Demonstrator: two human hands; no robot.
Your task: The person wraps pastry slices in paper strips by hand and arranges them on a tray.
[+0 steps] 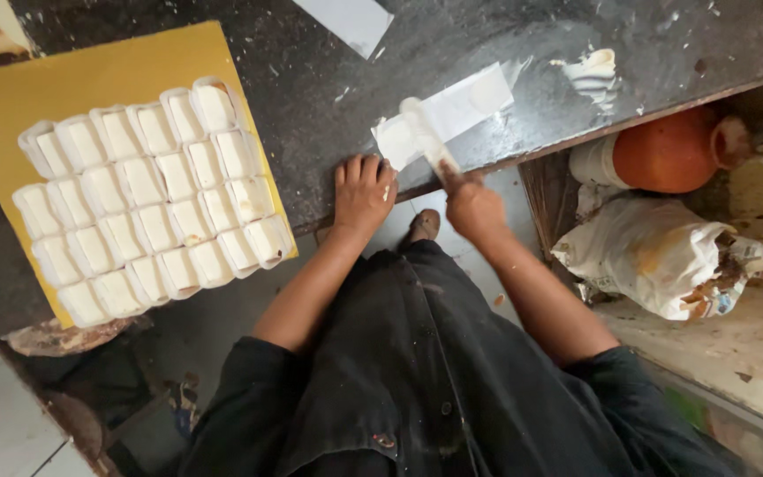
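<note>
- The left hand [362, 193] lies flat on the dark counter [328, 79] at its near edge, fingers spread and open, palm down, holding nothing; its fingertips rest just beside the near corner of a white paper strip [445, 115].
- The right hand [472, 208] is closed around the handle of a spatula [427, 137], gripping it at the counter's edge.
- The spatula is pale and smeared with cream; its blade reaches up from the hand and lies across the strip.
- The strip lies slanted on the counter, near the edge, between the two hands and a little above them; cream coats its near end.
- To the left, well apart from the hands, a yellow board [11, 97] sits on the counter and juts over its near edge.
- On the board stand rows of small pastries [152, 203], each wrapped in a white paper collar, packed touching one another in a slanted block.
- A dab of cream [595, 72] sits on the counter to the right of the strip.
- Another white sheet [346, 22] lies at the top of the view.
- Beyond the counter's right end, lower down, an orange jar [664, 152] lies on its side, with a crumpled white bag [655, 256] just below it.
- The person wears dark clothing [417, 371]; one foot [421, 227] shows between the forearms.
</note>
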